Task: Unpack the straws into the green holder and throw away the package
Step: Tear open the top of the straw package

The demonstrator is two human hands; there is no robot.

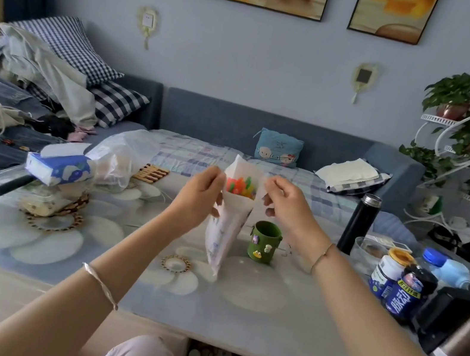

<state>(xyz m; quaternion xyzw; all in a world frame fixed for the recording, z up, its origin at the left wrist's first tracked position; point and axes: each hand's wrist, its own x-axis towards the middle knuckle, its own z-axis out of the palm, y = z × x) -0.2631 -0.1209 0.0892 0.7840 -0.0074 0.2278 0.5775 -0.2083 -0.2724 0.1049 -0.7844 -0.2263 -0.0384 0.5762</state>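
A tall white plastic package [225, 232] stands upright over the table, its top pulled open. Bright orange, yellow and green straw ends [240, 185] show inside the mouth. My left hand [198, 199] pinches the left side of the opening. My right hand [282, 205] pinches the right side. The green holder [265, 241], a small cup with little figures stuck on it, stands on the table just right of the package, below my right hand.
A black flask [359, 223], a glass bowl [369, 253], bottles [408, 293] and a steel kettle [468, 341] crowd the table's right side. A tissue box [56, 167], a plastic bag [119, 159] and a tray [4, 181] sit at the left. A sofa lies behind.
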